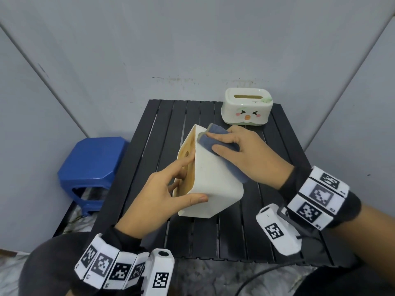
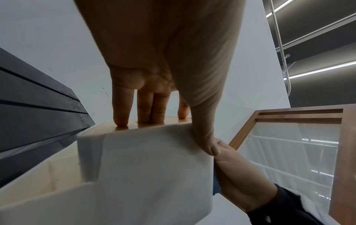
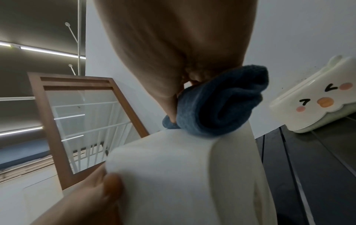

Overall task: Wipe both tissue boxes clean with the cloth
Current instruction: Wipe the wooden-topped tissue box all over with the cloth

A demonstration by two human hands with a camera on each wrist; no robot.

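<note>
white tissue box (image 1: 215, 180) sat tilted on the table (image 1: 252, 238); left hand (image 1: 162, 195) gripped its wooden lid end, right hand (image 1: 245, 154) pressed cloth (image 1: 220, 148) flat on top. box seemed light, stiff, slick; best held at edges.

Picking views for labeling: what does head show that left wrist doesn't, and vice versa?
Head only: the duck-face box at the table's far edge, the blue stool, the blue cloth pressed flat on the plain box's side by the right hand.
Left wrist only: four left fingers on the box's wooden face, a wood-framed glass panel.
Both: left hand gripping the plain box, thumb on its white side; the right hand; the table.
</note>
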